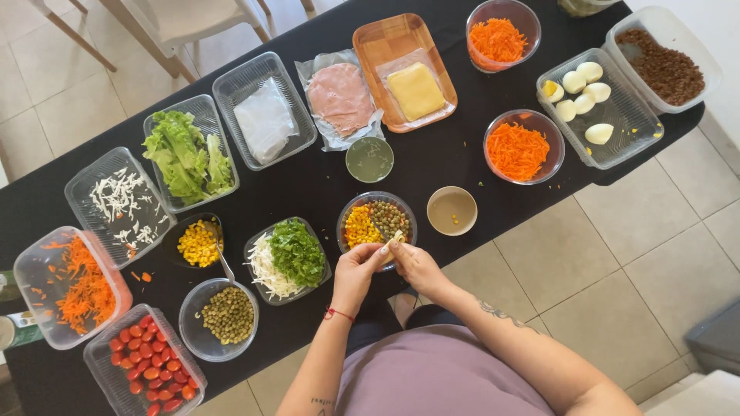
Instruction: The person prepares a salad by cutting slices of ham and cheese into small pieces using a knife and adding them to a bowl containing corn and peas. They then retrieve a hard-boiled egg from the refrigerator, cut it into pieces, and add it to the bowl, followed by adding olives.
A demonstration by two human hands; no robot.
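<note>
My left hand point(356, 271) and my right hand point(415, 264) meet at the near rim of a round clear bowl point(344, 216) holding corn and peas. Both hands pinch a small pale piece of egg point(396, 237) between their fingertips, just over the bowl's edge. A red string circles my left wrist. A small round dish point(452, 210) with a few corn kernels sits just right of the bowl. Left of it stands a clear tray of shredded cabbage and chopped lettuce point(287, 259).
The black table point(432, 158) carries many containers: boiled eggs point(590, 92), two bowls of grated carrot point(517, 149), ground meat point(663, 69), a wooden tray with cheese point(405, 69), ham point(340, 96), lettuce point(187, 154), peas point(224, 316), cherry tomatoes point(151, 364). A chair stands beyond.
</note>
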